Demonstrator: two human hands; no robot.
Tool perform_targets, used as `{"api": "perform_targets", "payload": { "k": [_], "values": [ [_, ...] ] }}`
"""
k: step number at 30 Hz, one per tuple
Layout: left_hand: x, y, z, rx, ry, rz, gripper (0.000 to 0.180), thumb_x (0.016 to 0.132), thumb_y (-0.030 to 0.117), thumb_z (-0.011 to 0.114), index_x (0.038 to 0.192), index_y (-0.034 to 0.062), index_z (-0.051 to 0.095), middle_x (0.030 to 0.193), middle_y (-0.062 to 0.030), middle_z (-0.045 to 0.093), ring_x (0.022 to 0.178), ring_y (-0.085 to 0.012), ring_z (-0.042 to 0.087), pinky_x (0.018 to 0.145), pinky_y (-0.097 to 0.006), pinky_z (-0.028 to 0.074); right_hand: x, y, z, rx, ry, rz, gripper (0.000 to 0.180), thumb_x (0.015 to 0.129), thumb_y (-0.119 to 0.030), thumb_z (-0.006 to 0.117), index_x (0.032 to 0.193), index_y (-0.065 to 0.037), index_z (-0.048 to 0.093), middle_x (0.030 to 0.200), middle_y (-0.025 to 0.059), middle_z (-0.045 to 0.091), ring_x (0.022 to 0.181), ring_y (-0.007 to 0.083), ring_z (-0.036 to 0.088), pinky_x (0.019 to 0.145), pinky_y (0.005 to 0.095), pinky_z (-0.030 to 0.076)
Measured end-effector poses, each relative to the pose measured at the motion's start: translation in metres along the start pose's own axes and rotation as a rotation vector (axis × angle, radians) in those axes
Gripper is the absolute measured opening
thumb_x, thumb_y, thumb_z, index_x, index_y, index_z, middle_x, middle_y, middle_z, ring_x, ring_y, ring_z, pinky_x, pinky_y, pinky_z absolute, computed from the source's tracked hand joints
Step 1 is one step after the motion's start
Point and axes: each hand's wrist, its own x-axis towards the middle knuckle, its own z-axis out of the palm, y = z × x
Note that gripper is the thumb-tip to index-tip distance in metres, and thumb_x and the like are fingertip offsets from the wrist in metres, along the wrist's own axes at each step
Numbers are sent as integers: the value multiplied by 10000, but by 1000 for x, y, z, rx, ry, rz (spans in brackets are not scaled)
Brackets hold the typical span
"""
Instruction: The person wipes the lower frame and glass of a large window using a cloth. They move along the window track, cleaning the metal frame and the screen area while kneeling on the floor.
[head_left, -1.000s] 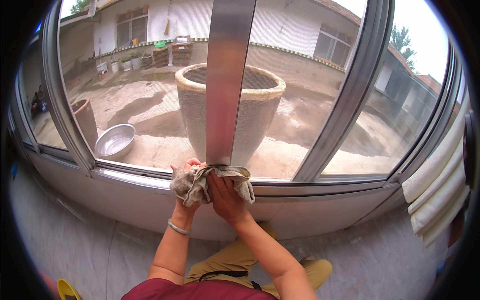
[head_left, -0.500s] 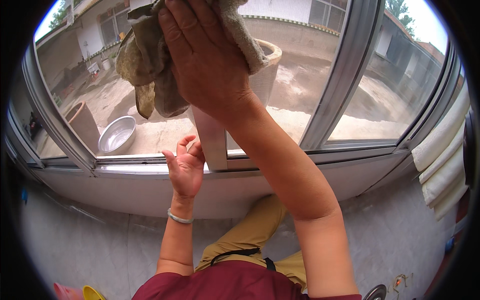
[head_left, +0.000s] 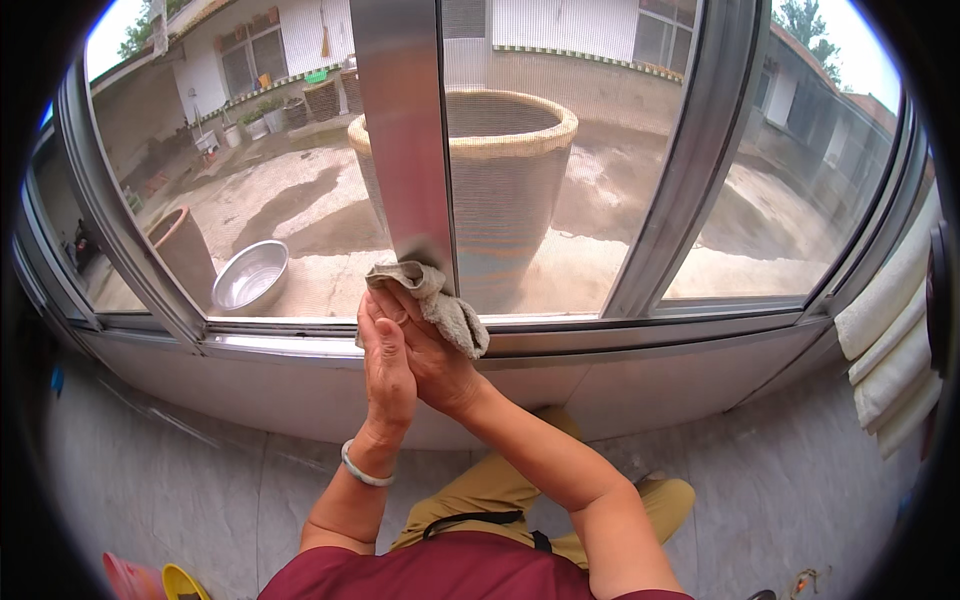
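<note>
A grey-beige cleaning cloth (head_left: 455, 325) is bunched against the lower end of the upright metal post (head_left: 405, 150) of a sliding window. My right hand (head_left: 438, 358) presses it there, its fingers closed over the fabric. Right beside it, my left hand (head_left: 388, 375) points upward with its thumb along the right hand. Its other fingers are partly hidden and seem closed on the cloth's left side. A pale bangle (head_left: 366, 468) circles my left wrist.
The lower window track (head_left: 550, 338) runs across just below the cloth. Behind the glass stand a large clay-coloured vat (head_left: 500, 200) and a metal basin (head_left: 250, 278). White curtain cloth (head_left: 880, 350) hangs at the right. A yellow container (head_left: 182, 582) and a pink one (head_left: 130, 575) sit at lower left.
My right hand has brought the cloth down from high on the window to the post's lower end, bunching it smaller. My left hand, apart with curled fingers before, now meets it.
</note>
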Motion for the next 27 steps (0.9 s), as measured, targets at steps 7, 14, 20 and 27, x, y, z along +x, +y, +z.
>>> {"api": "perform_targets", "payload": {
  "k": [7,14,20,27],
  "values": [
    [26,-10,0,-166,-154,-103,720,927,318,621,1441,-25,252,1337,-119,447,1209,-184,444,1036,-300,354,-63,-20,-74,-168,-73,6,412,721,80,594,1129,23,600,1217,139,590,1146,330,557,974,394,460],
    [80,-4,-4,-196,-333,-232,462,794,65,761,1179,46,506,989,-34,630,901,-123,619,803,-269,530,-210,-3,-156,-249,-348,422,315,695,80,601,986,-35,637,1051,125,634,992,322,605,839,392,517],
    [136,45,22,-386,-344,-47,394,841,84,718,1176,35,517,992,-65,658,852,-151,661,749,-294,577,-295,-9,-191,-273,-421,572,304,686,92,583,942,-59,647,1024,100,648,942,304,622,797,379,527],
    [155,59,27,-185,-284,-30,259,861,227,718,1022,44,631,878,-66,681,752,-171,678,668,-312,595,-339,-6,-193,-345,-323,734,271,676,84,588,887,-80,640,941,71,657,879,304,630,748,387,530]
  ]
}}
